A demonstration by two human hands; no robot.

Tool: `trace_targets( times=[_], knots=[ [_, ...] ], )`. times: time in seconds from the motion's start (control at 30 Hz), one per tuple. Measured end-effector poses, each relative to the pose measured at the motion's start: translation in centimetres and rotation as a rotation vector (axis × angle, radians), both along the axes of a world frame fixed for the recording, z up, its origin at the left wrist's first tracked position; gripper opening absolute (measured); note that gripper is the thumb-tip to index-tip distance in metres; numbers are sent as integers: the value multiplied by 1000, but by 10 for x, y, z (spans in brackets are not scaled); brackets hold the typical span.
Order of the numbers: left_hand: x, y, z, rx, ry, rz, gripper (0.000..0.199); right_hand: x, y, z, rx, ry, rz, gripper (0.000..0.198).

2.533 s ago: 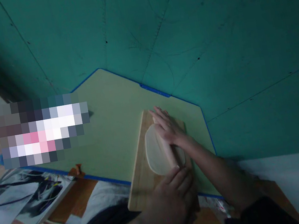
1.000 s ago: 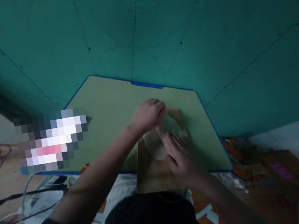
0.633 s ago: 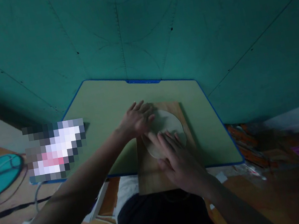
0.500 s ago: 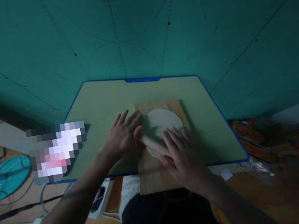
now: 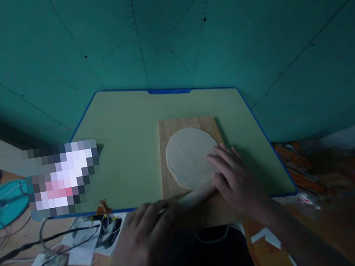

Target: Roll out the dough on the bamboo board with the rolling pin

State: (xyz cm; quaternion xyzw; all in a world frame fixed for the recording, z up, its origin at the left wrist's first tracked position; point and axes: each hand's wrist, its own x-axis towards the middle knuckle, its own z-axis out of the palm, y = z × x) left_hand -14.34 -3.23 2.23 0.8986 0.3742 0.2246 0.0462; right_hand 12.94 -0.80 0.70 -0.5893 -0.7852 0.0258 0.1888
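Note:
A round, flat sheet of dough [image 5: 192, 155] lies on a wooden board [image 5: 184, 122]. Across the near part of the board, below the dough, lies a pale rolling pin [image 5: 197, 195], slightly slanted. My left hand [image 5: 150, 226], somewhat blurred, is curled over the pin's left end at the board's near left. My right hand [image 5: 235, 175] rests at the dough's right edge with its fingers stretched and apart. Its thumb is beside the pin's right end, which it partly hides.
Under the board is a pale green tabletop [image 5: 124, 137] with a blue rim, set against a green wall [image 5: 160, 27]. A pixelated object [image 5: 69, 176] stands on its left side. Cables and papers [image 5: 83, 244] lie on the floor at left, boxes [image 5: 349, 181] at right.
The rolling pin has come off the dough toward me. My left hand has moved down and nearer, onto its left end. My right hand has shifted right, uncovering most of the dough.

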Motion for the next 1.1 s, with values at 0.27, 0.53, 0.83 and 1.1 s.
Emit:
trace_targets(
  times=[0.27,0.53,0.83,1.1],
  knots=[
    [2,-18,-2,-83,45,-24,46,-15,45,6,-1,-18,139,47],
    [-27,-30,-17,-128,-68,136,60,-65,106,13,-26,-107,104,47],
    [-3,-40,-12,-216,-82,-139,46,-12,43,7,-34,-105,184,49],
    [-25,-26,-23,-133,-127,15,49,-47,73,10,-7,-144,108,48]
  ],
)
